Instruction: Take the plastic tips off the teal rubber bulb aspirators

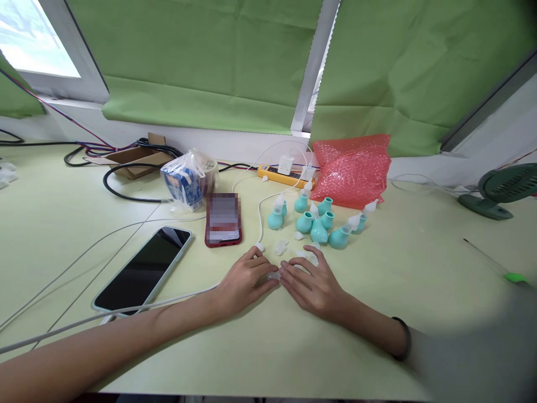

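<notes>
My left hand (245, 280) and my right hand (312, 285) rest on the pale green table (377, 313), fingertips meeting over a small clear plastic piece (273, 275). Both hands pinch at it with curled fingers. Just beyond them lie a few more clear plastic tips (280, 246). Behind those stands a cluster of several teal rubber bulbs (319, 224), some with clear tips fitted. My right wrist wears a dark band (403, 336).
A large black phone (145, 268) lies at the left, a red phone (224, 219) beside it. White cables (84, 252) cross the table. A pink bubble-wrap bag (354, 168), a yellow power strip (285, 174), a wrapped carton (188, 182) and a green fan (501, 190) stand behind.
</notes>
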Available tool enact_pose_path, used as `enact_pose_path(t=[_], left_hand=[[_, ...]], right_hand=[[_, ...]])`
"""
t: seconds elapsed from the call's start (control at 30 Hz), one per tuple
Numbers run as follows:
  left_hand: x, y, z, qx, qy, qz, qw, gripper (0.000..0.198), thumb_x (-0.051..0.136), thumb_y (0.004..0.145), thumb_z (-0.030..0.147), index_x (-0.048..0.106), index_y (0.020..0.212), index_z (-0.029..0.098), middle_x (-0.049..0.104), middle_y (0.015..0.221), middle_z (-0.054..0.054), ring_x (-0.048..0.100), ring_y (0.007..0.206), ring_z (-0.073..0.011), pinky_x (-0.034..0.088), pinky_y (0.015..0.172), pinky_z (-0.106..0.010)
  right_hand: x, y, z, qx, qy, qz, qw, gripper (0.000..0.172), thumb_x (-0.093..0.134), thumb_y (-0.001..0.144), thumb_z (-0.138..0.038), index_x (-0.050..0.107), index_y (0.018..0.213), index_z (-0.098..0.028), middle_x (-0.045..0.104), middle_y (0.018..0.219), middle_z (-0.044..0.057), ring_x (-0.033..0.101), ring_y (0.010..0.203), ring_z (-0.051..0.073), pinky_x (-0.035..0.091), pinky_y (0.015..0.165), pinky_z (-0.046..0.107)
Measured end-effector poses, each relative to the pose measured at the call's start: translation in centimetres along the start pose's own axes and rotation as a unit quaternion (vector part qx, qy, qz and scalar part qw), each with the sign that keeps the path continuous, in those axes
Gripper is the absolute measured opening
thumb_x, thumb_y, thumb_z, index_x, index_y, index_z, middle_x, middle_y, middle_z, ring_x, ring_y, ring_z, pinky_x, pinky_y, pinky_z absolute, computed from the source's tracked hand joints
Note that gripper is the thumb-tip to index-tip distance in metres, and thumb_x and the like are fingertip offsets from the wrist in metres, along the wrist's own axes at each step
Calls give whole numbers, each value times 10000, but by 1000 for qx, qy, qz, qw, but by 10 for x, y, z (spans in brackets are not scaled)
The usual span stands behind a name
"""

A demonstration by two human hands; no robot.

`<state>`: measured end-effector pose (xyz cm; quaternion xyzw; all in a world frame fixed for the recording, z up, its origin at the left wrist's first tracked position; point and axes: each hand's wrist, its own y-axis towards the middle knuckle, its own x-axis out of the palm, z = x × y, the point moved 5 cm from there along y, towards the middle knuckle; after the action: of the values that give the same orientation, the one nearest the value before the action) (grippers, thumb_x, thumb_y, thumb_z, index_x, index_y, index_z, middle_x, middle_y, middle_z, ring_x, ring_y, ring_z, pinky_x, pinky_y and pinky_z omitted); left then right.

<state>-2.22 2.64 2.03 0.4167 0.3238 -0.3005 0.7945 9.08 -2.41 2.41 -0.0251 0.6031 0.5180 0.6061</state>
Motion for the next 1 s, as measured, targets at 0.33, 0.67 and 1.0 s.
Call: enact_pose_path(t=[0.33,0.67,1.0], left_hand=[[3,-1,0,25,12,7,1000,202,423,851,226,593,866,119,590,742,-76,432,743,-175,417,711,-305],[3,-1,1,25,10,5,1000,235,407,861,262,593,854,118,589,735,-79,439,750,-178,421,699,-300],[0,-2,-2,-27,8,-2,1000,183,462,832,231,523,974,135,589,795,-58,467,792,-177,436,668,-265]], right_hand=[[2,-1,-3,-11,-9,3,1000,83,529,762,-69,584,799,-119,656,813,63,570,765,182,360,837,508],[1,4,8,81,122,36,989,137,546,749,-105,562,870,-167,668,799,29,568,738,158,393,812,441],[6,-1,20,171,246,59,952,219,580,725,-184,533,938,-192,643,767,27,577,688,146,416,789,389]])
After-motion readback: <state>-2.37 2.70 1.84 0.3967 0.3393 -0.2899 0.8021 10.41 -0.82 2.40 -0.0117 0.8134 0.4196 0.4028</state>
